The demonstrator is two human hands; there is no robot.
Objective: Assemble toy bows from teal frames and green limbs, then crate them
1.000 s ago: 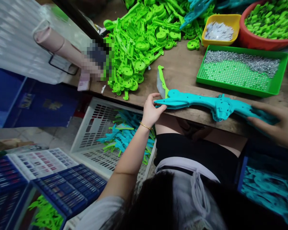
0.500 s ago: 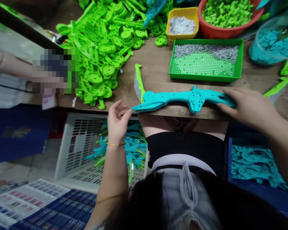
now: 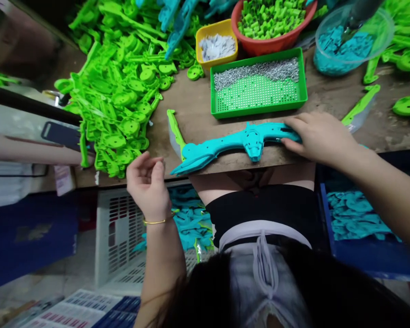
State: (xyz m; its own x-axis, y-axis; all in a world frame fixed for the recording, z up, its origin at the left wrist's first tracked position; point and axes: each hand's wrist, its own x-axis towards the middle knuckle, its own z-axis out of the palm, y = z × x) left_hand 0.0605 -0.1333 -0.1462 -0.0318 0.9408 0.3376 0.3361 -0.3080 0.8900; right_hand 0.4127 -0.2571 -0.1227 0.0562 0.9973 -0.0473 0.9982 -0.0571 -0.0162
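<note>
The desk (image 3: 182,95) shows bare wood along its front edge; the blue plastic piece (image 3: 222,142) lies there, left tip near the brink, a narrow bare strip parting it from the green tray (image 3: 259,110); the right hand (image 3: 323,136) clamps its right end. The left hand (image 3: 148,184), empty, fingers loosely curled, hovers just left of that tip.

From my remote station I log, on the tabletop (image 3: 186,98): yellow tub (image 3: 222,61), white slips inside; red bowl (image 3: 273,47) beside it, green bits; green tray (image 3: 263,93), silver pins banked along the far side. Left: pink cylinder (image 3: 30,150), dark phone-like slab (image 3: 59,135) just beside. Below tabletop level, I note a slotted white crate (image 3: 103,241) and blue bin (image 3: 372,259), both holding teal pieces.
</note>
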